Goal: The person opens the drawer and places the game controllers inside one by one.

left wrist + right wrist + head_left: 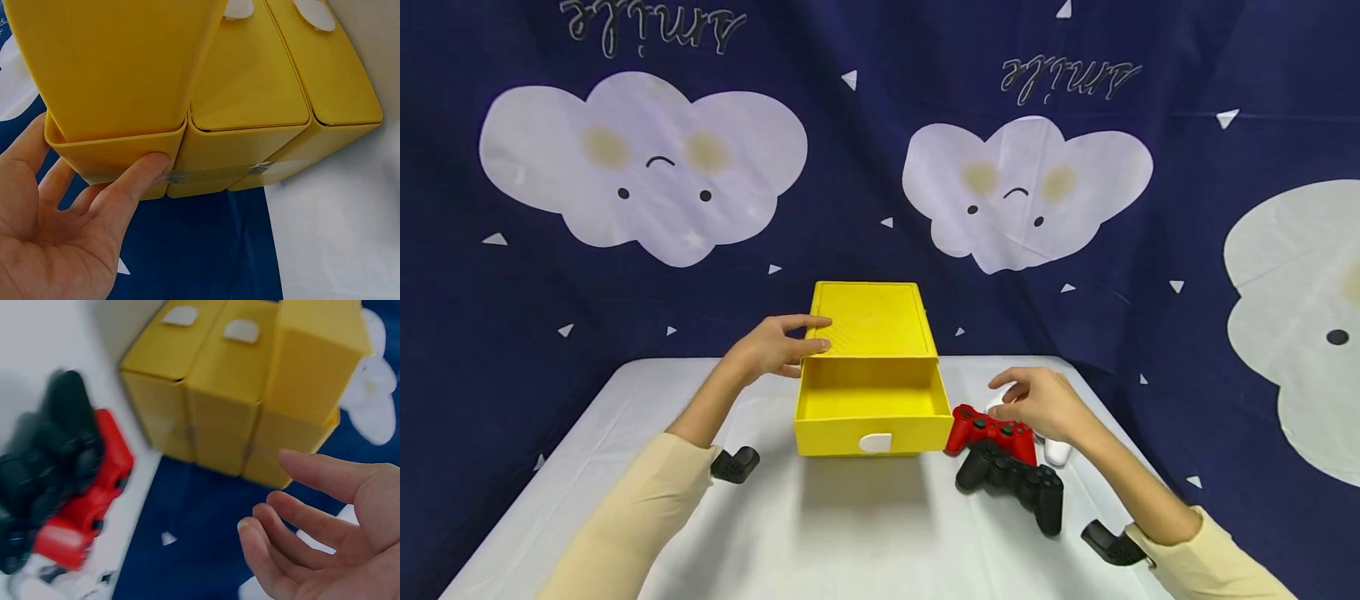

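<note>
A yellow drawer unit stands at the table's far side, three drawers high in the wrist views. Its top drawer is pulled out, with a bare yellow inside and a white tab on the front. My left hand rests on the unit's top left edge, straight fingers touching the top and side. In the air near the controllers is my right hand, fingers loosely bent and holding nothing. Below and left of it lie a red game controller and a black game controller. A white controller is partly hidden behind the right hand.
A white cloth covers the table. Behind it hangs a dark blue curtain with white clouds. Each wrist wears a small black camera, the left wrist camera and the right wrist camera.
</note>
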Motion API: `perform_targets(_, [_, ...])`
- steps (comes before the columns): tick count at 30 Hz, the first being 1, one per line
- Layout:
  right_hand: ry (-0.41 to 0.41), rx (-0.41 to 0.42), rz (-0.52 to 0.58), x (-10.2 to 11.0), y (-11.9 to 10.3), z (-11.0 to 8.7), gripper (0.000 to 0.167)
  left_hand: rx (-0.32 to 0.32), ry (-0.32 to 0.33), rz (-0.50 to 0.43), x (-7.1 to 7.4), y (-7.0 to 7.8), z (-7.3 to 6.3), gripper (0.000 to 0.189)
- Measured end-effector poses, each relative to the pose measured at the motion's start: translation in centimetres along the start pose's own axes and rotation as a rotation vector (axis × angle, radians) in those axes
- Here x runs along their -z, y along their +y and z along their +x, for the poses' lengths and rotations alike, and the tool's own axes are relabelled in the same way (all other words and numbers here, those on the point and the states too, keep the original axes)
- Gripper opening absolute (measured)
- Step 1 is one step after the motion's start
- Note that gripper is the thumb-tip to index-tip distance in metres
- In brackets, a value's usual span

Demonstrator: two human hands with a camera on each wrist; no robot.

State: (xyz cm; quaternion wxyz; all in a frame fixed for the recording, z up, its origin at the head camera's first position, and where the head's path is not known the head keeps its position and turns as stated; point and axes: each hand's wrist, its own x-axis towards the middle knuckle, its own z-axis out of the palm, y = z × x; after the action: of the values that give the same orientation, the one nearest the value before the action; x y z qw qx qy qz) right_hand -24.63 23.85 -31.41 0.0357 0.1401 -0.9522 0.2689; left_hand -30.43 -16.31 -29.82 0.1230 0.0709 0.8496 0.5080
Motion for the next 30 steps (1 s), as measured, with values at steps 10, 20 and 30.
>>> perform_targets(10, [-0.098,-0.125,-0.01,-1.8,5.2,-1.3,0.054,-0.003,-0.001,0.016,0.1,0.5,0.0,0.062])
perform_targets(20, [-0.149,-0.194,-0.01,-2.8,7.6,-2.4,0.066,-0.002,-0.003,0.004,0.2,0.4,-0.1,0.061])
perform_targets(30, [-0.196,-0.21,0.022,-3.4,9.2,-3.8,0.056,0.005,-0.006,-0.011,0.0,0.0,-0.1,0.062])
